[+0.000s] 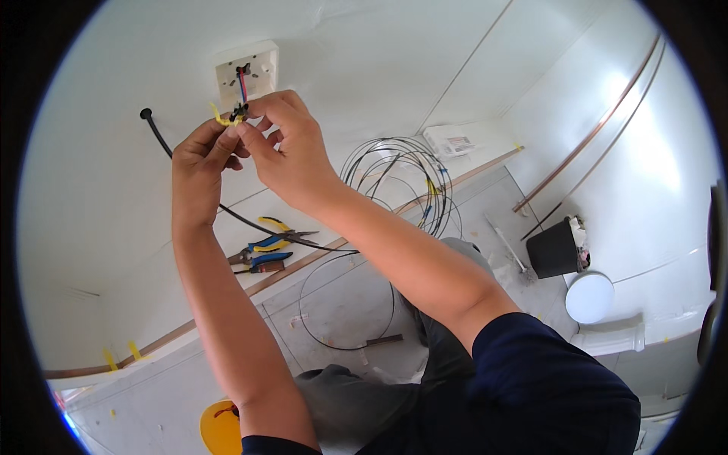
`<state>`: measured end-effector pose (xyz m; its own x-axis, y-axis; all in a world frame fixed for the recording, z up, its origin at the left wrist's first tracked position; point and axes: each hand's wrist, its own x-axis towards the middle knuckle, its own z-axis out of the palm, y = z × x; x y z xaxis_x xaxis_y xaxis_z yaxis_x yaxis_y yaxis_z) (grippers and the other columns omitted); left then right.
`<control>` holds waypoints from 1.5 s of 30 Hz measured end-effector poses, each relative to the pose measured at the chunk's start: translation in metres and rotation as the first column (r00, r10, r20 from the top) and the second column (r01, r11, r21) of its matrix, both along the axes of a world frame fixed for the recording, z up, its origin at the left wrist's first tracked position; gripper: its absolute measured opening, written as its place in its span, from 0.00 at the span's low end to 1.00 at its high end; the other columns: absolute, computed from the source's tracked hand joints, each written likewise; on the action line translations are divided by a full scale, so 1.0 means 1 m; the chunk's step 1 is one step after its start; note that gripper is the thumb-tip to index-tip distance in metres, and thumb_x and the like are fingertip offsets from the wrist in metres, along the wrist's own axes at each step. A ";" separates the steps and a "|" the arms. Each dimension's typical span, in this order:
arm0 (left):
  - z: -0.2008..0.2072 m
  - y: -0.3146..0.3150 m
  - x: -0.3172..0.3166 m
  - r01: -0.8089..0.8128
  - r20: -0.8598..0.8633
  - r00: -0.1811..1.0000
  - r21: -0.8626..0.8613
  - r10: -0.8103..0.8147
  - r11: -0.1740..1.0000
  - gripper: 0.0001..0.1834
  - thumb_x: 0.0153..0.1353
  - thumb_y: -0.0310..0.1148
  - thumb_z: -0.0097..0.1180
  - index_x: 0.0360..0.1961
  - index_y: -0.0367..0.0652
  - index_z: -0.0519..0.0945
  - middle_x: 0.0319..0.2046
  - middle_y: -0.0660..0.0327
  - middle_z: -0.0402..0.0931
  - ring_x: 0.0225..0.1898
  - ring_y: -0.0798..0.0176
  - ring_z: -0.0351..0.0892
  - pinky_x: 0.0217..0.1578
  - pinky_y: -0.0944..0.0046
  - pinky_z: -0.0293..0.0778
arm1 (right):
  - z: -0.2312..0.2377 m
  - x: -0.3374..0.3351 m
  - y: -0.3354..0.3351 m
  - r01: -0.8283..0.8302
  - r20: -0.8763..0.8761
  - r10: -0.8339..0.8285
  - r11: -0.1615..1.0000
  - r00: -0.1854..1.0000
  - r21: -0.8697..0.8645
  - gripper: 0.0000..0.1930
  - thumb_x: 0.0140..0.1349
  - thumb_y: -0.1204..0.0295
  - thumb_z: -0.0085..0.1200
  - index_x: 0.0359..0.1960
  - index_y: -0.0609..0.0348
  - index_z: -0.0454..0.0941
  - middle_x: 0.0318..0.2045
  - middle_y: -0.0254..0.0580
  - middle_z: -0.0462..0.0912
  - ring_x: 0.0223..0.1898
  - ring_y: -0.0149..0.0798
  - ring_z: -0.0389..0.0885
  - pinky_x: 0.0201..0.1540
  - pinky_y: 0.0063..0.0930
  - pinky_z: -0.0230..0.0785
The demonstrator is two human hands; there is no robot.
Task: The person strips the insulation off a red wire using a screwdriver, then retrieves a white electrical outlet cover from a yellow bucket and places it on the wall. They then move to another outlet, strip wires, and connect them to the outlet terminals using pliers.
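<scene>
The left hand (199, 171) and right hand (292, 152) both pinch a small black-and-yellow wiring piece (239, 114), just below a white square wall box (263, 67) with red and blue wires (243, 85).

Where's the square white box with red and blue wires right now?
In the head view, the square white box is at the upper left, just above the left hand and right hand, with the black cable to its lower left.
</scene>
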<state>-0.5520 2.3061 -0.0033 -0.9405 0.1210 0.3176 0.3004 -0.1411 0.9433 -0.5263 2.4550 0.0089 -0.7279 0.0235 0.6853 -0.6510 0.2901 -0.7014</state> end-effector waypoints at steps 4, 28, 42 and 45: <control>0.005 0.001 0.001 -0.031 0.028 0.999 -0.019 0.032 0.999 0.13 0.71 0.37 0.61 0.44 0.37 0.87 0.29 0.65 0.82 0.31 0.72 0.77 0.33 0.69 0.72 | -0.002 -0.007 -0.008 -0.053 0.004 0.054 0.993 0.999 -0.104 0.08 0.65 0.78 0.61 0.45 0.62 0.80 0.43 0.45 0.78 0.36 0.38 0.80 0.32 0.29 0.74; 0.028 0.079 0.008 -0.211 0.031 0.977 0.020 0.210 0.977 0.03 0.71 0.23 0.58 0.42 0.34 0.80 0.32 0.64 0.82 0.30 0.75 0.76 0.31 0.72 0.74 | 0.009 -0.035 0.050 0.008 -0.211 -0.044 0.986 0.976 -0.169 0.06 0.60 0.82 0.61 0.38 0.63 0.79 0.32 0.45 0.82 0.26 0.40 0.81 0.25 0.28 0.73; 0.023 0.092 0.000 -0.232 -0.021 0.972 0.010 0.232 0.973 0.09 0.72 0.32 0.61 0.41 0.35 0.80 0.23 0.67 0.77 0.25 0.75 0.70 0.27 0.72 0.68 | 0.018 -0.024 0.055 -0.247 -0.020 0.278 0.815 0.960 -0.524 0.04 0.74 0.76 0.54 0.46 0.62 0.75 0.33 0.35 0.83 0.29 0.21 0.77 0.28 0.16 0.68; 0.026 0.087 0.006 -0.272 -0.056 0.961 -0.007 0.271 0.962 0.08 0.70 0.30 0.63 0.41 0.36 0.82 0.25 0.66 0.78 0.24 0.75 0.69 0.27 0.72 0.68 | 0.015 -0.025 0.059 -0.318 0.060 0.444 0.724 0.894 -0.612 0.07 0.75 0.73 0.54 0.49 0.61 0.76 0.38 0.37 0.84 0.35 0.24 0.79 0.34 0.20 0.69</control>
<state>-0.5461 2.3934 0.0223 -0.9200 -0.1317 0.3692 0.3763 -0.0331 0.9259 -0.5511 2.5139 0.0244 -0.8741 0.0564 0.4824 -0.4537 -0.4494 -0.7696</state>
